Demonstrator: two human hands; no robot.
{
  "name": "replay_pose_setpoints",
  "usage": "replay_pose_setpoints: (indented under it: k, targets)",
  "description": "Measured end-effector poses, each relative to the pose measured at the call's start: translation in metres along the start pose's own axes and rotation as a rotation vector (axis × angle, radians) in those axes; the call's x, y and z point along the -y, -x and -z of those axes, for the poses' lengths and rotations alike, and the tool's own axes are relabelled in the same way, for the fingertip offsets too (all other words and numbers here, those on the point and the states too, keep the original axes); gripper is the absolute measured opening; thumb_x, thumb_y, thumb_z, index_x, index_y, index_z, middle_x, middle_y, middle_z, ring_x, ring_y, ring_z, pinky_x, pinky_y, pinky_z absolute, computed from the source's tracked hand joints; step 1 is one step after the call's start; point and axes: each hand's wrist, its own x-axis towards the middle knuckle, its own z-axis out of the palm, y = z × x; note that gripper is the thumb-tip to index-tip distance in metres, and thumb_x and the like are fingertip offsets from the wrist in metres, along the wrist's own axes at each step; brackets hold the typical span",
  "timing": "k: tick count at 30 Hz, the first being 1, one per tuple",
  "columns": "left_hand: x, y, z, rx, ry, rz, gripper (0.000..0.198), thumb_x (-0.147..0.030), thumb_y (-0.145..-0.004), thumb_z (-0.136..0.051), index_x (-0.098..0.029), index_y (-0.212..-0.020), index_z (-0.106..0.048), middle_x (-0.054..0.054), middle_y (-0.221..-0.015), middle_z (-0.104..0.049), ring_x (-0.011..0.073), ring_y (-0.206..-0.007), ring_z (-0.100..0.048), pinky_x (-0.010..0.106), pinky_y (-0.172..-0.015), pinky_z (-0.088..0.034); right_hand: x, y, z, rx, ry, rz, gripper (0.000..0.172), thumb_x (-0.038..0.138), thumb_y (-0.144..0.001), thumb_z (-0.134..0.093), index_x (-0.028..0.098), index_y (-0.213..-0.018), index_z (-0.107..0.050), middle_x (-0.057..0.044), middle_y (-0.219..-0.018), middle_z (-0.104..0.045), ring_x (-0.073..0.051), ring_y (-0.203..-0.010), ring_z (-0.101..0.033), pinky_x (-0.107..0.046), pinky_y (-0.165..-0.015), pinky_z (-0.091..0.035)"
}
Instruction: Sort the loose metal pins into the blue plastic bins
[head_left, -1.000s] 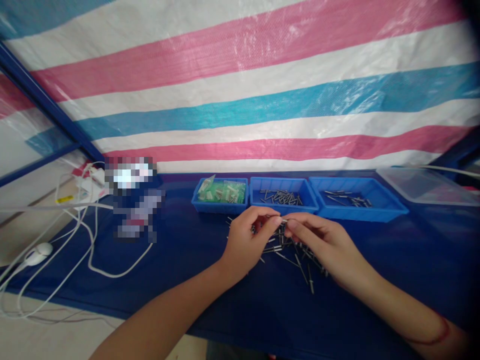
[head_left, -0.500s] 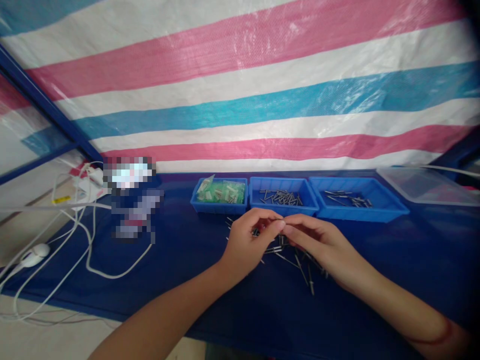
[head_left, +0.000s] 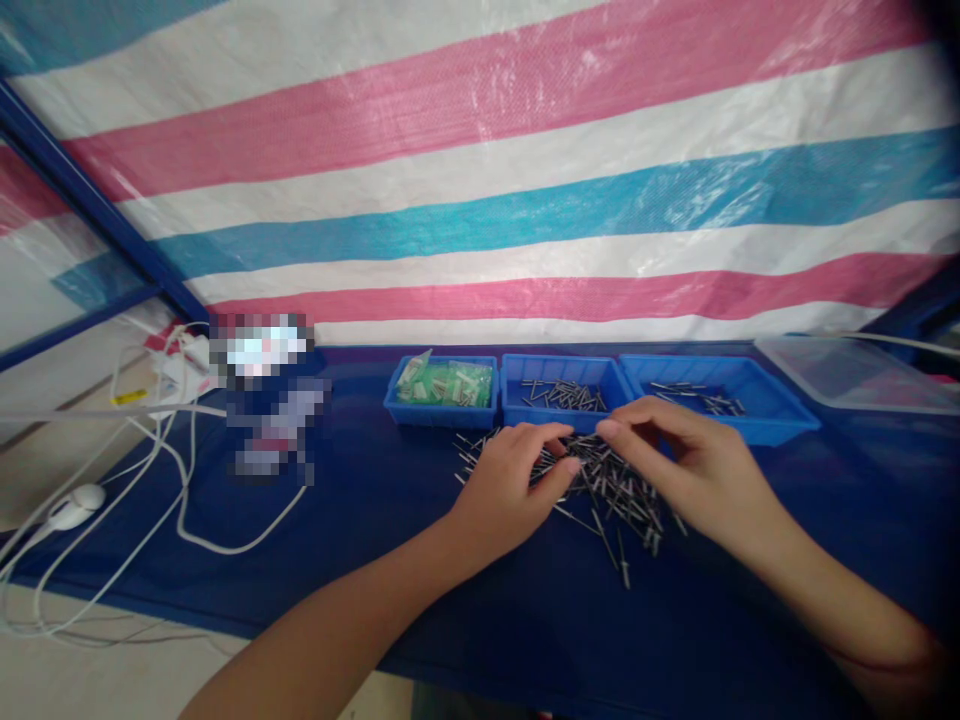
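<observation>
A loose pile of small metal pins (head_left: 611, 485) lies on the blue table cover (head_left: 375, 520). My left hand (head_left: 514, 485) rests on the pile's left side, thumb and forefinger spread apart over the pins. My right hand (head_left: 694, 460) hovers over the pile's right side with curled fingers, its fingertips near the front rim of the middle blue tray (head_left: 517, 400). Whether it grips a pin is hidden. The middle tray holds pins, as does the right blue tray (head_left: 780, 420). The left blue tray (head_left: 439, 412) holds green and pale pieces.
A clear plastic container (head_left: 847, 375) stands at the far right. White cables (head_left: 187, 500), a white mouse-like device (head_left: 75, 505) and blurred items lie at the left. A striped tarp hangs behind the trays. The table's front edge runs just below my forearms.
My hands, pinched together on one pin above the pile, have parted. The left dropped onto the pile; the right moved up and right toward the trays.
</observation>
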Motion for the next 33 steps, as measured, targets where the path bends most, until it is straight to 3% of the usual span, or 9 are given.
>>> replay_pose_setpoints:
  k: [3, 7, 10, 12, 17, 22, 26, 31, 33]
  targets:
    - [0.0, 0.002, 0.001, 0.06, -0.131, -0.06, 0.032, -0.032, -0.091, -0.052, -0.018, -0.12, -0.056, 0.007, -0.106, -0.065, 0.0216, -0.099, -0.056, 0.035, -0.088, -0.041, -0.018, -0.012, 0.024, -0.144, 0.098, -0.113, 0.026, 0.047, -0.085, -0.054, 0.024, -0.082, -0.065, -0.005, -0.082, -0.068, -0.022, -0.073, -0.06, -0.035, -0.064, -0.045]
    - [-0.001, 0.005, 0.002, 0.19, -0.28, -0.183, 0.026, -0.039, -0.091, -0.053, -0.024, -0.106, -0.066, 0.006, -0.108, -0.064, 0.0224, -0.102, -0.053, 0.035, -0.085, -0.037, -0.058, -0.026, 0.059, -0.308, 0.345, -0.24, 0.028, 0.049, -0.082, -0.055, 0.024, -0.077, -0.064, -0.005, -0.068, -0.063, -0.025, -0.064, -0.058, -0.038, -0.058, -0.039]
    - [0.001, 0.007, 0.0, 0.28, -0.335, -0.303, 0.033, -0.049, -0.086, -0.058, -0.028, -0.109, -0.066, 0.005, -0.112, -0.062, 0.023, -0.104, -0.05, 0.035, -0.083, -0.034, -0.082, -0.03, 0.073, -0.27, 0.658, -0.269, 0.029, 0.054, -0.079, -0.055, 0.028, -0.071, -0.064, -0.004, -0.054, -0.055, -0.024, -0.053, -0.053, -0.037, -0.055, -0.03]
    - [0.003, 0.008, -0.002, 0.329, -0.364, -0.348, 0.034, -0.051, -0.084, -0.06, -0.03, -0.109, -0.066, 0.004, -0.113, -0.062, 0.0231, -0.105, -0.049, 0.036, -0.082, -0.032, -0.089, -0.03, 0.074, -0.246, 0.786, -0.267, 0.029, 0.056, -0.079, -0.054, 0.029, -0.075, -0.064, -0.004, -0.057, -0.056, -0.023, -0.05, -0.05, -0.036, -0.054, -0.026]
    - [0.007, 0.01, -0.008, 0.367, -0.387, -0.37, 0.02, -0.044, -0.089, -0.056, -0.029, -0.094, -0.068, 0.0, -0.105, -0.065, 0.0209, -0.102, -0.049, 0.036, -0.082, -0.027, -0.064, -0.027, 0.059, -0.26, 0.697, -0.121, 0.026, 0.049, -0.086, -0.046, 0.03, -0.093, -0.061, -0.005, -0.076, -0.06, -0.027, -0.065, -0.056, -0.036, -0.056, -0.03]
    - [0.007, 0.01, -0.011, 0.328, -0.4, -0.388, 0.017, -0.04, -0.089, -0.058, -0.026, -0.09, -0.067, 0.0, -0.102, -0.065, 0.0185, -0.098, -0.052, 0.036, -0.085, -0.028, -0.029, -0.02, 0.041, -0.219, 0.57, 0.026, 0.023, 0.042, -0.088, -0.045, 0.027, -0.09, -0.063, -0.008, -0.083, -0.063, -0.033, -0.082, -0.059, -0.043, -0.069, -0.039]
    - [0.005, 0.005, -0.007, 0.261, -0.369, -0.303, 0.021, -0.039, -0.093, -0.052, -0.022, -0.091, -0.064, 0.001, -0.096, -0.068, 0.0169, -0.092, -0.057, 0.034, -0.082, -0.031, -0.013, -0.012, 0.028, -0.098, 0.364, 0.092, 0.02, 0.039, -0.087, -0.051, 0.024, -0.09, -0.065, -0.007, -0.086, -0.067, -0.026, -0.079, -0.061, -0.038, -0.069, -0.043]
    - [0.005, -0.002, 0.001, 0.133, -0.231, -0.131, 0.02, -0.034, -0.095, -0.049, -0.019, -0.095, -0.062, 0.003, -0.097, -0.068, 0.0154, -0.089, -0.061, 0.028, -0.077, -0.038, 0.001, -0.001, 0.006, 0.317, 0.13, 0.085, 0.022, 0.04, -0.088, -0.052, 0.023, -0.085, -0.065, -0.003, -0.082, -0.067, -0.018, -0.069, -0.059, -0.029, -0.059, -0.044]
    - [0.007, -0.003, 0.003, 0.101, -0.193, -0.092, 0.018, -0.033, -0.094, -0.051, -0.019, -0.095, -0.062, 0.003, -0.097, -0.067, 0.0157, -0.09, -0.061, 0.028, -0.077, -0.04, 0.002, 0.002, -0.002, 0.398, 0.088, 0.079, 0.021, 0.037, -0.089, -0.05, 0.022, -0.086, -0.065, -0.002, -0.076, -0.066, -0.016, -0.063, -0.056, -0.028, -0.057, -0.043]
